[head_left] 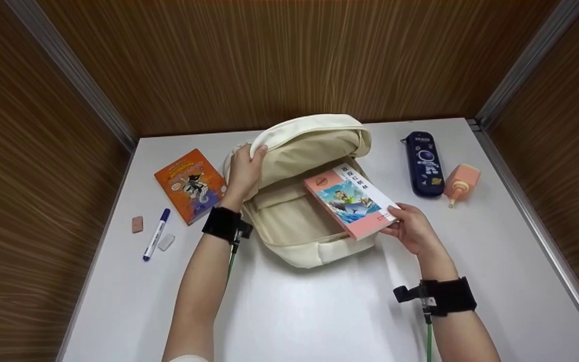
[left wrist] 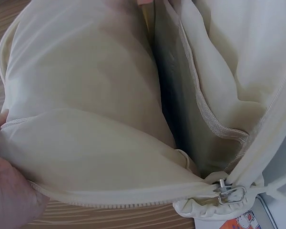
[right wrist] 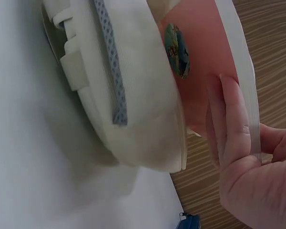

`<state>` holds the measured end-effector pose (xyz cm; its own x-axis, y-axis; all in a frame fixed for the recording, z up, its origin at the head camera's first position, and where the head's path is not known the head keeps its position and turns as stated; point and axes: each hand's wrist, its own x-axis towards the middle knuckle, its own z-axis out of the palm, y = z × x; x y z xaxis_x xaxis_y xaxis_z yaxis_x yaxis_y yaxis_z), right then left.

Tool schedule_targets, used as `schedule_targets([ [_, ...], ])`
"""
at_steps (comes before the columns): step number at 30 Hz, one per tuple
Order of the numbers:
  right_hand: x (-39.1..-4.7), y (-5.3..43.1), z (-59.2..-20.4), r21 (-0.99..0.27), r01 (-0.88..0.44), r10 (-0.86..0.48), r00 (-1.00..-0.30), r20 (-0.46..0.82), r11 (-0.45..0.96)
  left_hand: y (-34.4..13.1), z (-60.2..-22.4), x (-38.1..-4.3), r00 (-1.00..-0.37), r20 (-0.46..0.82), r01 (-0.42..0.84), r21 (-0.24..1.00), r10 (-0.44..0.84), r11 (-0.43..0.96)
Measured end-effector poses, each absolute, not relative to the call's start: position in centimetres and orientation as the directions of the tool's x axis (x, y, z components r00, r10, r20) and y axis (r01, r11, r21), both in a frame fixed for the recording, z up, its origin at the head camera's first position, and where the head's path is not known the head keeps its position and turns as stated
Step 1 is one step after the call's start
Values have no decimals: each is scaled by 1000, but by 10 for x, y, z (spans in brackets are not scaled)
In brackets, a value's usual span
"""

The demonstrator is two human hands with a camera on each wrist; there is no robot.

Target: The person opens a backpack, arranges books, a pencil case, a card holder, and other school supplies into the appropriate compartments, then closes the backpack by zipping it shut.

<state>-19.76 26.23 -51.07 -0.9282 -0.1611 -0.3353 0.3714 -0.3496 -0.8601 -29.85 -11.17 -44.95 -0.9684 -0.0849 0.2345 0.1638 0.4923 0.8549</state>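
only "space" shows faintly atop the navy pencil case [head_left: 424, 163]; the book covers' print stays unreadable.

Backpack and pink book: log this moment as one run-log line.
left hand holds backpack flap open | right hand grips pink book over the opening | orange book, marker on table

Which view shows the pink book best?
The head view: the whole cover of the pink book shows, held by the right hand over the open backpack. The right wrist view shows only its back and page edge; the left wrist view shows just a sliver.
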Motion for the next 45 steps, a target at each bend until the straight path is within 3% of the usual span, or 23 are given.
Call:
schedule_targets([
  [10,-216,221,-520,-878,385,-176,-921,-347,-285,-109,-452,-297,-973,218,155,862,-76,483],
  [12,-218,214,-522,-898,389,-174,-918,-358,-204,-109,-452,-296,-974,213,151,865,-77,478],
  [17,-225,205,-522,-931,330,-167,-920,-354,152,-110,-451,-296,-973,222,163,861,-68,482],
  [19,-228,202,-521,-924,316,-162,-922,-353,215,-110,-451,-296,-973,220,163,860,-63,483],
  [21,-230,199,-520,-927,328,-166,-919,-358,185,-111,-450,-296,-975,213,157,862,-64,483],
  [28,-236,186,-520,-908,401,-206,-905,-372,-121,-111,-449,-297,-977,199,142,865,-70,481],
  [37,-245,166,-520,-896,381,-136,-924,-359,-227,-110,-451,-297,-976,211,158,866,-60,475],
  [45,-255,149,-513,-786,487,-414,-850,-326,-381,-110,-453,-297,-977,208,160,871,-52,464],
])
